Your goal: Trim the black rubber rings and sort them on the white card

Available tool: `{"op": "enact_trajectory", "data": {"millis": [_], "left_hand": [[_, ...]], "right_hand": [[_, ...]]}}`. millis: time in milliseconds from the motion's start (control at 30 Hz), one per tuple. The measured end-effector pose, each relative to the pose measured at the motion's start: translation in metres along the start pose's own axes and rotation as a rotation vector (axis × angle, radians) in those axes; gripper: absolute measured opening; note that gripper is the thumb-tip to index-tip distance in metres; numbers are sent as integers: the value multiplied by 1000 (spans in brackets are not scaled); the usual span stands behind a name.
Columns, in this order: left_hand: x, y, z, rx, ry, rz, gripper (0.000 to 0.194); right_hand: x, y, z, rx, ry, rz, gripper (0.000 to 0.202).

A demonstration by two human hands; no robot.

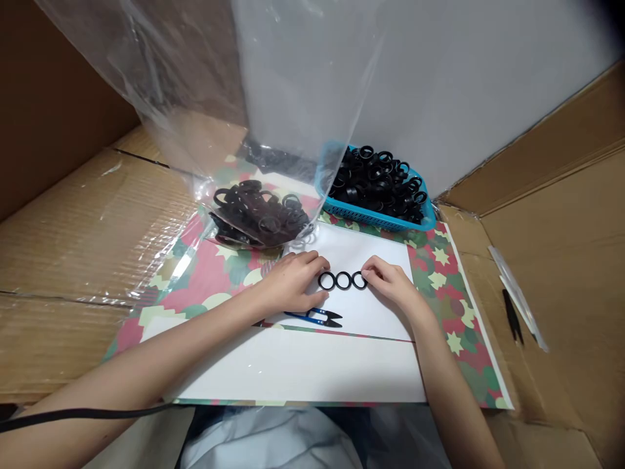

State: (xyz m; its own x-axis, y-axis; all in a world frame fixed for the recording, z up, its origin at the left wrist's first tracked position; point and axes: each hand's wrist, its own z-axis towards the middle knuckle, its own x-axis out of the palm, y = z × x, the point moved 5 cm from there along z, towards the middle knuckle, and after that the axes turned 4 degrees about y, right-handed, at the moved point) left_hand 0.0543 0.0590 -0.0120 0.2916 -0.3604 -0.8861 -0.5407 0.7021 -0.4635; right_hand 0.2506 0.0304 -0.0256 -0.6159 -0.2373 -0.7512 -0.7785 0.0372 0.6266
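Note:
Three black rings lie side by side in a row on white paper: a left ring [319, 282], a middle ring [344, 289] and a right ring [358, 288]. My left hand [295, 281] rests on the paper, its thumb and forefinger spread apart beside the left ring. At the other end of the row, the fingertips of my right hand [388, 279] are pinched together at the edge of the right ring. Just below my left hand lies a pair of thread snips [319, 318] with blue handles and dark blades, partly hidden by that hand.
A blue basket [371, 220] heaped with black rings stands at the back. Left of it hangs a clear plastic bag [288, 124] with more black rings in its bottom. Cardboard walls [561, 215] flank the patterned mat [442, 286]. Dark tweezers [512, 316] lie at the right.

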Motion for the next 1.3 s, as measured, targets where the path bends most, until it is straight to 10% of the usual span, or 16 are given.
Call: {"op": "enact_trajectory", "data": {"millis": [1300], "left_hand": [[-15, -5, -1, 51, -81, -171, 29]], "right_hand": [[11, 48, -25, -345, -191, -464, 22]]}}
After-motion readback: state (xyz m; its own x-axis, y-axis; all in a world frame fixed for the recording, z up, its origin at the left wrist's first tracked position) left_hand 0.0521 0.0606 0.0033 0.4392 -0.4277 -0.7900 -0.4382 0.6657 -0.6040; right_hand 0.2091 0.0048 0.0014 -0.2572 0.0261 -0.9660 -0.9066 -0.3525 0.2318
